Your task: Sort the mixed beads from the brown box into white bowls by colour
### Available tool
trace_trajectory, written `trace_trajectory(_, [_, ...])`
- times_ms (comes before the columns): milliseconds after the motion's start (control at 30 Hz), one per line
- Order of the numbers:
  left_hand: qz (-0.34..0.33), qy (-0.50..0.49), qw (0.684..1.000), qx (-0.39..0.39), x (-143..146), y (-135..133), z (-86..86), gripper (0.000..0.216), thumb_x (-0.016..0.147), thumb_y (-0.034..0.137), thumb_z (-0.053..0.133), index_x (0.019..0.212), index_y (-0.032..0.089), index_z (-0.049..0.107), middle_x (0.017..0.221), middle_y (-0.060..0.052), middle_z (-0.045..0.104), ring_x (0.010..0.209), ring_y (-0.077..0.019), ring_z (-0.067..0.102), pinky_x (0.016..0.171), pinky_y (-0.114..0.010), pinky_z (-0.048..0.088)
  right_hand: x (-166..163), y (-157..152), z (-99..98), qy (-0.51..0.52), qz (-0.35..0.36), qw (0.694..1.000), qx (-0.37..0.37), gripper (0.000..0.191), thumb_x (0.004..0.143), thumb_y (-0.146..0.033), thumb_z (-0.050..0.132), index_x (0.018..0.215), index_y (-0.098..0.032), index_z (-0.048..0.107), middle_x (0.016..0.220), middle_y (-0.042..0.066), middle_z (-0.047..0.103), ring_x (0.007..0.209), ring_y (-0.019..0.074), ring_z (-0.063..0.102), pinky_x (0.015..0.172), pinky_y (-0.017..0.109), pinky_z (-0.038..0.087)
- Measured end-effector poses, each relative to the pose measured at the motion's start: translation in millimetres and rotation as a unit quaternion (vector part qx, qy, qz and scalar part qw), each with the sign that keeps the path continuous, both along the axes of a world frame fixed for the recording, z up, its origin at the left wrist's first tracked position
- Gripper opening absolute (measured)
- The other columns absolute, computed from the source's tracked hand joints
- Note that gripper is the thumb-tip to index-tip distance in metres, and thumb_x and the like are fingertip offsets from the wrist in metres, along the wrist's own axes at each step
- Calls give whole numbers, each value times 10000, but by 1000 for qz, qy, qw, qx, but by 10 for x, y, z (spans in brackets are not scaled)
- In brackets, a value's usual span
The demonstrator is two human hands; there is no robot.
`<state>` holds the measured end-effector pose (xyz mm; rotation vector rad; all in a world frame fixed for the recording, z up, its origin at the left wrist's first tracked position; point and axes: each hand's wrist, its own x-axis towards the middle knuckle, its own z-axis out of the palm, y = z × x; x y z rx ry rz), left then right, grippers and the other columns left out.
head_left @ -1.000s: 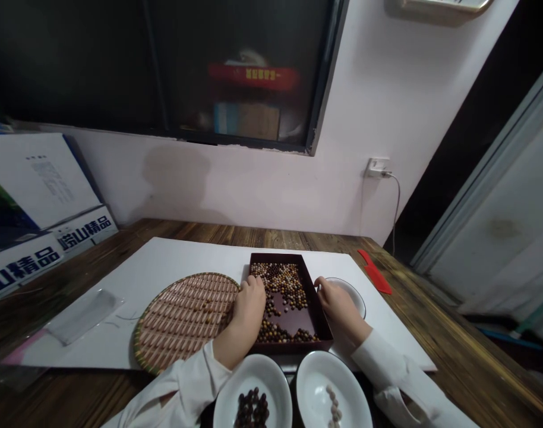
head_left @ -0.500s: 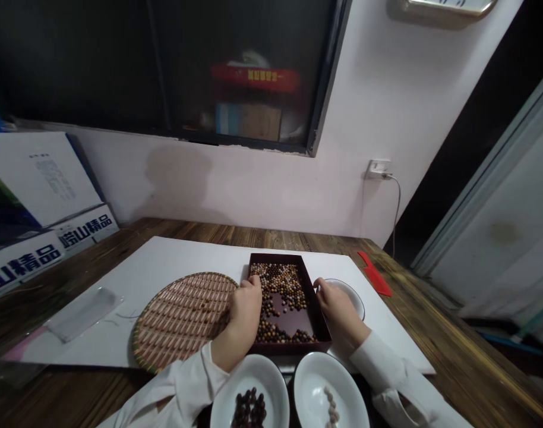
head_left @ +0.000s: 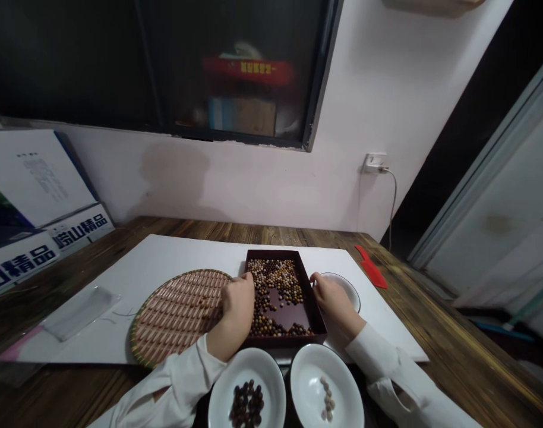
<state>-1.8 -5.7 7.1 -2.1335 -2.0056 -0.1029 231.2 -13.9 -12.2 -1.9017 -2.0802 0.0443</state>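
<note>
A dark rectangular tray (head_left: 316,315) lies on a white sheet (head_left: 164,261) on the wooden table (head_left: 454,351), its long sides running from 6 towards 12 o'clock. Mixed brown, tan and pale beads (head_left: 275,279) crowd its far half and near edge, with bare floor between. At 9 o'clock of the tray, touching its wall, sits a round woven mat (head_left: 177,315) with a ribbed surface; at 3 o'clock a white dish (head_left: 349,291) is partly hidden. Open sheet stretches at 10 and 12 o'clock.

The left hand (head_left: 237,303) rests on the tray's left wall, knuckles up, fingers curled together over the rim; whether they pinch a bead cannot be told. The right hand (head_left: 331,297) lies at the right wall, fingers bent and closed against the edge, with nothing visibly held. Both wrists wear white sleeves.

At 6 o'clock stand two glossy white bowls: the left bowl (head_left: 222,398) holds dark beads, the right bowl (head_left: 347,386) a few pale ones. A red plastic blade (head_left: 372,274) lies at 2 o'clock near the table edge, and a clear flat bag (head_left: 79,304) at 9 o'clock.
</note>
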Motion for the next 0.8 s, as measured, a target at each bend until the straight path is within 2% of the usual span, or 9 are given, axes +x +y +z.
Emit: trace_trajectory(800, [4, -10, 1000, 5, 37, -63, 15, 377, 897, -28, 268, 1073, 8, 599, 841, -200, 680, 819, -240, 709, 611, -245, 492, -7, -10, -11, 17, 6, 1000, 14, 219, 881, -156, 386, 996, -166, 572, 832, 75, 668, 693, 162, 534, 613, 248, 274])
